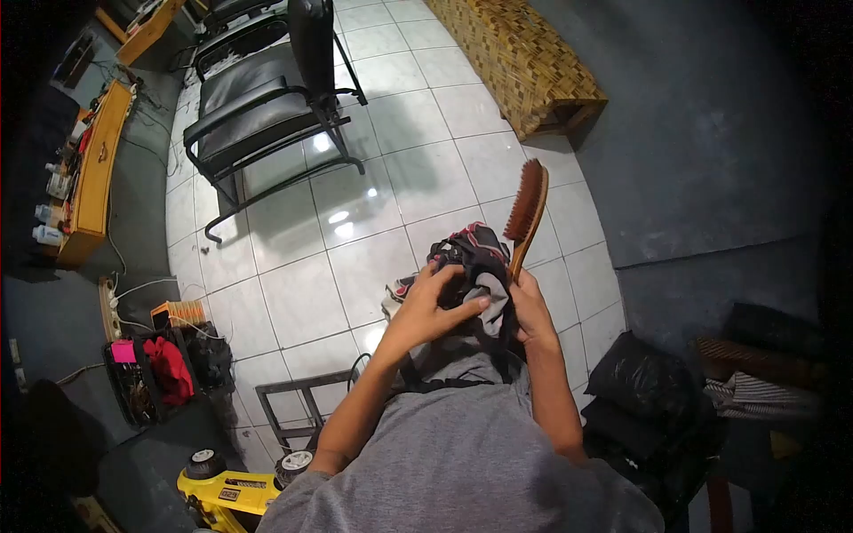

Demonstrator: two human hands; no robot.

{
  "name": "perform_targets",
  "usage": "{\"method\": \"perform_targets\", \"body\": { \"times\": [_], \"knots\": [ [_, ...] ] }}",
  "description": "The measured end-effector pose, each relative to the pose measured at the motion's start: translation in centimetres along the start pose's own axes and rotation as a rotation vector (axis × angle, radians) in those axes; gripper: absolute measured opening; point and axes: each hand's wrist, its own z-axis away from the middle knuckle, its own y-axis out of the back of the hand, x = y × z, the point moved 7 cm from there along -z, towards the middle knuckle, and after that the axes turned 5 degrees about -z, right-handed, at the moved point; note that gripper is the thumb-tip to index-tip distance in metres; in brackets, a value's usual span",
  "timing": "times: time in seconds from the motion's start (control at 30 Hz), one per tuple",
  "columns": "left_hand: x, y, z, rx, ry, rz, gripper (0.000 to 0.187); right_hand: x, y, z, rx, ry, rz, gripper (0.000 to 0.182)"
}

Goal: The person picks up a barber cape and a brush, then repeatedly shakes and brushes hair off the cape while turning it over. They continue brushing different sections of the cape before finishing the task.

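From the head view, the left hand [435, 306] clutches a crumpled black, red and white fabric shoe [471, 262], fingers curled over its soft upper; just right of the shoe, the right hand [531, 306] grips a wooden-handled brush [526, 218] with rust-brown bristles, long axis upright, head tilted up-right above glossy white floor tiles [355, 240]

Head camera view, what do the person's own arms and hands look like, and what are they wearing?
Both arms are bare from the elbow down to the left hand and right hand: no gloves, and no watch, ring or bracelet shows. The grey shirt covers the torso; any sleeve ends out of view near the upper arms.
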Motion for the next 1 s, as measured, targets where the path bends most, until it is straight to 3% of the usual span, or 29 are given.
{"method": "perform_targets", "body": {
  "times": [0.03, 0.1, 0.13, 0.17, 0.23, 0.3, 0.37, 0.4, 0.43, 0.5, 0.53, 0.63, 0.73, 0.8, 0.83, 0.9, 0.97, 1.0],
  "knots": [
    [0.2, -0.3, 0.2, 0.006, 0.005, -0.001, 0.056, 0.6, 0.4, -0.3, -0.007, -0.005, 0.001, 0.025],
    [1.3, 2.0, 1.1, 0.396, -0.025, -0.208, 0.05, 1.4, 0.7, -0.6, -0.074, -0.014, 0.185, 0.023],
    [3.4, 2.9, 1.4, 0.454, -0.118, -0.359, 0.046, 0.5, -0.8, 0.0, -0.069, -0.002, 0.122, 0.029],
    [2.3, 2.5, 1.2, 0.447, -0.116, -0.36, 0.046, 0.8, -0.3, -0.1, -0.065, -0.006, 0.118, 0.029],
    [-1.0, 0.3, 0.4, 0.17, -0.094, 0.204, 0.04, 1.8, -0.6, 0.1, -0.229, -0.045, 0.166, 0.039],
    [-0.9, 0.3, 0.4, 0.27, -0.108, 0.195, 0.034, 2.3, -1.4, 0.0, -0.197, -0.016, 0.231, 0.045],
    [0.0, 0.8, 0.5, 0.329, -0.12, 0.171, 0.033, 0.6, -3.3, 0.3, -0.169, 0.244, 0.576, 0.045],
    [0.1, 1.0, 0.3, 0.29, -0.03, 0.102, 0.035, 0.8, -2.7, -0.1, -0.118, 0.186, 0.411, 0.032],
    [-0.1, 1.5, 0.1, 0.302, -0.032, 0.104, 0.035, 0.2, -2.1, -0.6, -0.127, 0.19, 0.418, 0.032],
    [-1.1, 2.4, 0.1, 0.251, -0.028, 0.286, 0.037, -1.8, 1.4, -1.3, 0.206, 0.264, 0.98, 0.019],
    [0.3, 3.9, 0.4, 0.269, 0.036, 0.335, 0.04, -1.7, 3.2, -2.2, 0.277, 0.377, 0.999, 0.021],
    [0.2, 7.9, 1.0, 0.462, 0.049, 0.027, 0.037, -3.0, 7.2, -4.3, 0.553, 0.714, 1.339, 0.025],
    [2.0, 9.7, 1.3, 0.604, 0.065, -0.074, 0.057, -6.0, 7.4, -5.6, 0.507, 0.783, 1.259, 0.032],
    [2.1, 10.9, 1.0, 0.735, 0.013, -0.196, 0.056, -8.6, 6.3, -5.0, 0.507, 1.017, 1.343, 0.032],
    [2.2, 11.3, 0.7, 0.775, -0.023, -0.274, 0.056, -9.6, 6.0, -4.9, 0.511, 1.008, 1.342, 0.032],
    [0.9, 11.8, 0.2, 0.825, -0.093, -0.308, 0.054, -9.9, 6.4, -6.9, 0.311, 0.649, 1.109, 0.027],
    [0.2, 12.6, -0.5, 0.863, -0.13, -0.312, 0.045, -9.2, 8.2, -8.0, 0.192, 0.669, 1.037, 0.024],
    [-0.5, 12.2, -1.2, 0.778, -0.267, -0.398, 0.041, -8.1, 8.8, -8.7, 0.092, 0.503, 1.035, 0.023]
  ]
}}
